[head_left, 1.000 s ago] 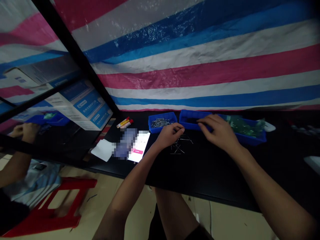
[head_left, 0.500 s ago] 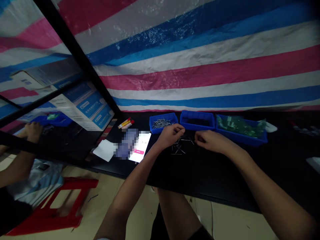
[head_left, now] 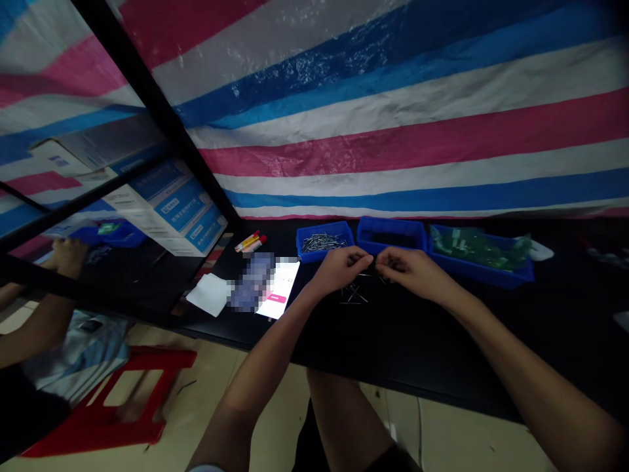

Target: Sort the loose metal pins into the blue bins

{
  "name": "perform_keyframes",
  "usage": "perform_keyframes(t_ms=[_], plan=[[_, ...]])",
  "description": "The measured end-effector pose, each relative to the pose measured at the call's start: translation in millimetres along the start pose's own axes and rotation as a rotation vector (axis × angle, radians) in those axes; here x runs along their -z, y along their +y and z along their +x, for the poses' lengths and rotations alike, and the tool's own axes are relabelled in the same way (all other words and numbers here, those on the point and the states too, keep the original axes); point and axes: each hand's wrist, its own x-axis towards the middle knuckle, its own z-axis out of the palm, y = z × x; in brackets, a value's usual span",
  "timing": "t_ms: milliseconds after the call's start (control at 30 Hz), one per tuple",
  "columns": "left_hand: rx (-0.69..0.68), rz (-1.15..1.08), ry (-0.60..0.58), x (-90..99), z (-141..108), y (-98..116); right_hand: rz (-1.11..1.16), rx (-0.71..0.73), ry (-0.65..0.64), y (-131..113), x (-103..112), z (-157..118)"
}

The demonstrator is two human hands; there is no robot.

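Note:
My left hand (head_left: 343,269) is held over the black table, thumb and fingers pinched together. My right hand (head_left: 409,270) faces it, also pinched, its fingertips a small gap away from the left ones. Whatever either pinch holds is too small to make out. Several thin silver metal pins, like nails or screws (head_left: 354,294), lie loose on the table below my left hand. More such pins (head_left: 322,242) fill the left blue tray (head_left: 301,252), just behind that hand. Behind the fingertips stands the middle blue tray (head_left: 390,226), its inside dark.
A third blue tray (head_left: 501,276) with green plastic bags (head_left: 479,249) stands at right. Left of my arm are a lit phone (head_left: 278,288), white paper (head_left: 209,295) and glue-stick-like tubes (head_left: 250,242). Beyond a black frame, another person's arm (head_left: 54,311) shows beside a red stool (head_left: 157,393).
My hands have come closer together, the right one moving left and slightly up to meet the left fingertips. The view has shifted slightly.

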Motion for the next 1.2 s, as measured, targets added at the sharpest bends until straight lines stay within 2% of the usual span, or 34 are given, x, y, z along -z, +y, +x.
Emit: perform_keyframes(t_ms=[100, 200, 400, 633, 967, 1133, 1200], plan=[[-0.005, 0.029, -0.019, 2.0, -0.7, 2.9, 0.198, 0.002, 0.042, -1.8, -5.8, 1.3], [-0.005, 0.025, -0.031, 2.5, -0.8, 2.8, 0.25, 0.005, 0.11, -0.9, -7.3, 2.4], [0.003, -0.047, -0.026, 0.3, -0.7, 0.2, 0.207, 0.044, 0.195, 5.1, -5.8, 3.1], [0.009, -0.113, 0.017, -1.2, 0.7, -3.3, 0.152, 0.06, 0.169, 2.8, -5.3, 1.8], [-0.029, -0.064, 0.028, -0.1, 1.6, -4.0, 0.158, 0.058, 0.172, 4.0, -7.4, 3.4], [-0.026, -0.062, 0.087, 1.2, 1.5, -2.1, 0.069, 0.009, 0.245, 2.8, -2.6, 3.0], [-0.027, -0.084, 0.129, 2.5, 1.9, -2.4, -0.003, -0.019, 0.23, 4.7, 1.0, 3.0]])
